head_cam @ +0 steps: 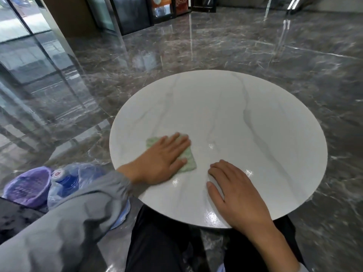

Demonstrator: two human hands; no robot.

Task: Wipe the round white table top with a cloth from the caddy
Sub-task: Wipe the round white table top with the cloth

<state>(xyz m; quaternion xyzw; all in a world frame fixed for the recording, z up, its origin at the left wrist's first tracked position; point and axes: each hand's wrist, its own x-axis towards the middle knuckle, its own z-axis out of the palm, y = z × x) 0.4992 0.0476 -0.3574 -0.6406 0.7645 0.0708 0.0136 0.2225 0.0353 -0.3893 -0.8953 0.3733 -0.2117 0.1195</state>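
Head view: left hand (pixel 164 160) lies flat, fingers straight, pressing the pale green cloth (pixel 172 154) onto the round white table top (pixel 245 118), left of frame centre. Right hand (pixel 235 193) rests on the table's near edge, fingers loosely curled, holding nothing. Purple basket (pixel 27 186) sits lower left.
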